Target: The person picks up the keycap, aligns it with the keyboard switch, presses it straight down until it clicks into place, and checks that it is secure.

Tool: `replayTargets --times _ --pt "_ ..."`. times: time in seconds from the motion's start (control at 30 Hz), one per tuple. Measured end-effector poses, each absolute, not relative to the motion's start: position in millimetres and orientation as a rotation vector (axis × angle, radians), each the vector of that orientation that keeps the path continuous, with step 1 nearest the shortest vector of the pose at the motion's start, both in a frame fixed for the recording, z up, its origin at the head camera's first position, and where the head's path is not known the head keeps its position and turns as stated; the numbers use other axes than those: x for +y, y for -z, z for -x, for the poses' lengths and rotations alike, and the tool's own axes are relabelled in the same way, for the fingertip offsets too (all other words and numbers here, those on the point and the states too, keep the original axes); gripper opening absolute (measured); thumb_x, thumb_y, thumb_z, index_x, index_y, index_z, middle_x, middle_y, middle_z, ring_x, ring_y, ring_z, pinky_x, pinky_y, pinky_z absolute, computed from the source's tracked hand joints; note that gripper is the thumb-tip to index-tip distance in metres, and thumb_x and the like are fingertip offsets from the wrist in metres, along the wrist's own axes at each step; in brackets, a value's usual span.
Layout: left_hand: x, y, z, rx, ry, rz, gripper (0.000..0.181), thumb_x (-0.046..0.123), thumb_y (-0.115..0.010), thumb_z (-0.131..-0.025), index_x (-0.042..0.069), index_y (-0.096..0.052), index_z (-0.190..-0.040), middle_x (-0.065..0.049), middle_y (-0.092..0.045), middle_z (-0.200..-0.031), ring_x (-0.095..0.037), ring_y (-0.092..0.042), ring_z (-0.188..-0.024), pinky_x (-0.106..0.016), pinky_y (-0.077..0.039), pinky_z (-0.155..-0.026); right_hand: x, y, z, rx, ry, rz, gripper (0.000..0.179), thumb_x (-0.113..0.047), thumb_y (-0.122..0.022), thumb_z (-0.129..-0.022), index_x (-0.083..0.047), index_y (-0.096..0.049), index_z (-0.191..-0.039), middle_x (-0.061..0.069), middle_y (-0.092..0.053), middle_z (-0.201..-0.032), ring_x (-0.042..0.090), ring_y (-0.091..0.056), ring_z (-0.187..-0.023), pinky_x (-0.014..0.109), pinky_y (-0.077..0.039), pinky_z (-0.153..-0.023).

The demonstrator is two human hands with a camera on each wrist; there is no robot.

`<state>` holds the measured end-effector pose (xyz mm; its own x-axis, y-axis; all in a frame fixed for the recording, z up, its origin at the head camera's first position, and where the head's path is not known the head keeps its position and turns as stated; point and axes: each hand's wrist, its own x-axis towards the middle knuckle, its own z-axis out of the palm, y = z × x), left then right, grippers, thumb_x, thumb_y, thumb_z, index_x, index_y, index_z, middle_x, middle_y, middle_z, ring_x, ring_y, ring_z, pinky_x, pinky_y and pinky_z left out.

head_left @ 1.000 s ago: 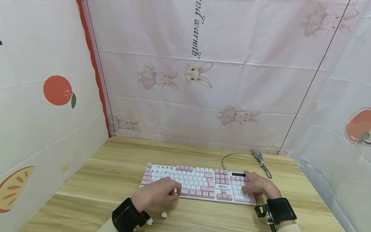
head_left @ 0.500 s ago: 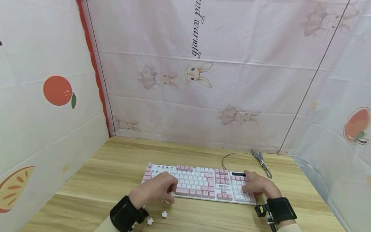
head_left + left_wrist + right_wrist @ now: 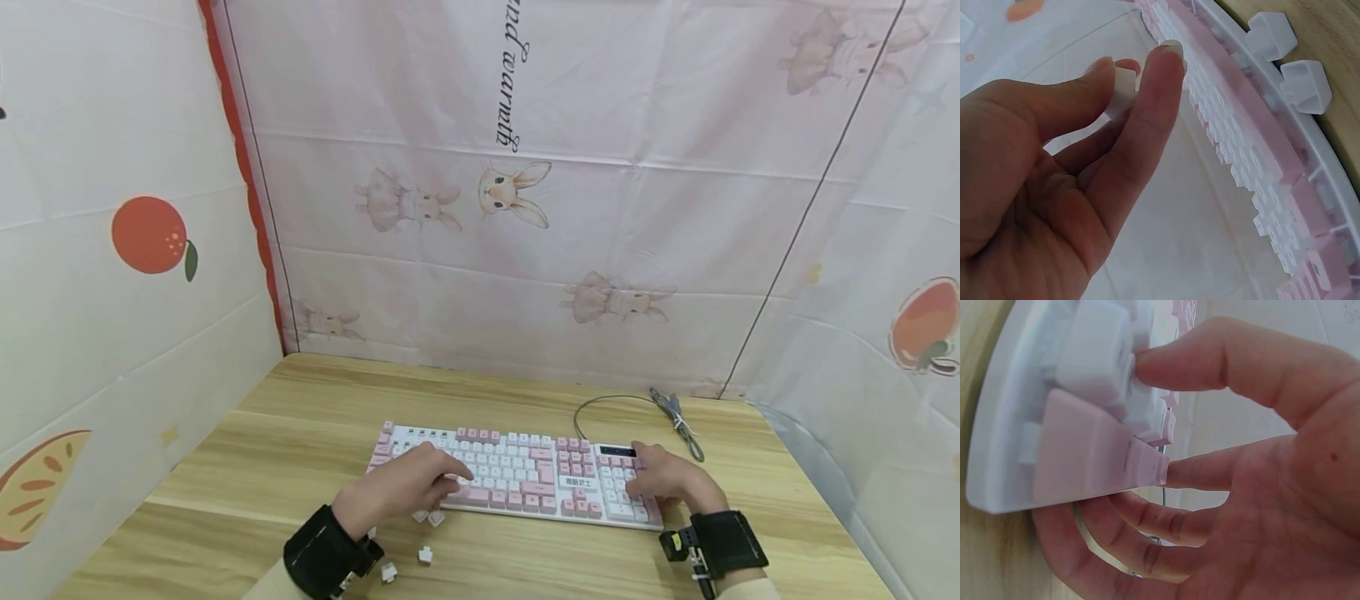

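Observation:
A pink and white keyboard lies on the wooden table. Over its left part hovers my left hand, index finger stretched toward the keys. In the left wrist view a white keycap is pinched at the thumb tip, partly hidden by the fingers. My right hand grips the keyboard's right end. Seen from the right wrist, its thumb rests on a white key while other fingers curl under the edge beside a pink key.
White loose keycaps are scattered on the table in front of the keyboard; two lie close by its front edge, including one keycap. A bundled grey cable lies behind the right end. Printed curtains enclose the table.
My left hand dipped left to the keyboard's front edge, then came back over the keys with its index finger extending. Two loose keycaps near that edge came into view. The right hand stays put.

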<state>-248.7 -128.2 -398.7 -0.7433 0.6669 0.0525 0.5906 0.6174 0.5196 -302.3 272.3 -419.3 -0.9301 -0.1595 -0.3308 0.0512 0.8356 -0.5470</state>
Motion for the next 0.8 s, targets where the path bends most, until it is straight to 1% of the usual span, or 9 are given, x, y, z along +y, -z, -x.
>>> replayTargets --times 0.07,0.13,0.23,0.27,0.37,0.5,0.6,0.7,0.8 --pt "-128 399 249 2.701 -0.771 -1.063 0.022 0.005 -0.06 -0.102 0.006 -0.074 -0.119 -0.002 -0.071 -0.073 0.002 -0.054 -0.058 -0.017 -0.049 -0.063 272 419 303 2.649 0.803 0.082 0.095 -0.011 -0.073 -0.084 0.013 -0.018 -0.157 0.031 -0.048 -0.135 0.024 -0.054 -0.071 0.033 -0.049 -0.059" --pt "-129 399 250 2.723 -0.749 -1.093 0.019 0.006 -0.059 -0.103 0.008 -0.076 -0.112 -0.002 -0.073 -0.079 0.002 -0.057 -0.063 -0.018 -0.051 -0.065 272 419 303 2.649 0.801 0.084 0.095 -0.011 -0.073 -0.084 0.013 -0.018 -0.157 0.03 -0.048 -0.135 0.024 -0.054 -0.073 0.034 -0.049 -0.06" --pt "-129 398 250 2.747 -0.734 -1.096 0.014 0.006 -0.062 -0.101 0.009 -0.076 -0.101 0.0 -0.073 -0.083 0.002 -0.056 -0.066 -0.018 -0.05 -0.064 272 419 302 2.65 0.797 0.087 0.095 -0.011 -0.073 -0.084 0.013 -0.018 -0.157 0.03 -0.049 -0.134 0.024 -0.054 -0.074 0.034 -0.05 -0.06" --pt "-129 398 250 2.754 -0.728 -1.098 0.011 0.006 -0.064 -0.099 0.009 -0.075 -0.098 0.002 -0.072 -0.083 0.003 -0.055 -0.066 -0.018 -0.049 -0.064 272 419 302 2.65 0.795 0.088 0.095 -0.011 -0.073 -0.084 0.013 -0.018 -0.157 0.03 -0.049 -0.134 0.024 -0.054 -0.074 0.034 -0.05 -0.06" --pt "-130 398 250 2.746 -0.73 -1.069 0.009 0.005 -0.065 -0.098 0.009 -0.072 -0.094 0.004 -0.066 -0.076 0.002 -0.044 -0.058 -0.017 -0.042 -0.057 272 419 302 2.651 0.788 0.091 0.095 -0.011 -0.073 -0.084 0.013 -0.017 -0.157 0.031 -0.048 -0.135 0.024 -0.055 -0.076 0.034 -0.05 -0.061" --pt "-132 398 251 2.739 -0.705 -1.067 0.009 0.003 -0.063 -0.098 0.007 -0.071 -0.095 -0.001 -0.069 -0.079 0.002 -0.043 -0.057 -0.017 -0.04 -0.058 272 418 302 2.651 0.783 0.094 0.094 -0.012 -0.073 -0.085 0.013 -0.018 -0.157 0.032 -0.047 -0.136 0.024 -0.055 -0.077 0.034 -0.05 -0.061" --pt "-135 398 249 2.736 -0.676 -1.03 0.008 0.004 -0.064 -0.099 0.007 -0.07 -0.103 -0.001 -0.068 -0.081 0.0 -0.043 -0.059 -0.019 -0.04 -0.06 271 418 302 2.648 0.785 0.092 0.094 -0.012 -0.073 -0.085 0.014 -0.018 -0.157 0.031 -0.046 -0.137 0.024 -0.055 -0.08 0.034 -0.049 -0.061" --pt "-139 397 247 2.732 -0.658 -0.98 0.014 0.002 -0.065 -0.097 0.009 -0.065 -0.11 0.003 -0.061 -0.075 -0.002 -0.04 -0.06 -0.021 -0.038 -0.06 271 418 301 2.644 0.792 0.089 0.094 -0.011 -0.072 -0.084 0.014 -0.017 -0.156 0.031 -0.045 -0.137 0.024 -0.055 -0.081 0.033 -0.048 -0.061" --pt "-142 396 245 2.727 -0.648 -0.938 0.019 -0.003 -0.065 -0.095 0.01 -0.059 -0.109 0.007 -0.05 -0.07 -0.004 -0.038 -0.061 -0.021 -0.036 -0.06 270 418 301 2.644 0.801 0.086 0.094 -0.01 -0.071 -0.084 0.014 -0.017 -0.157 0.03 -0.046 -0.135 0.024 -0.054 -0.077 0.033 -0.048 -0.06"
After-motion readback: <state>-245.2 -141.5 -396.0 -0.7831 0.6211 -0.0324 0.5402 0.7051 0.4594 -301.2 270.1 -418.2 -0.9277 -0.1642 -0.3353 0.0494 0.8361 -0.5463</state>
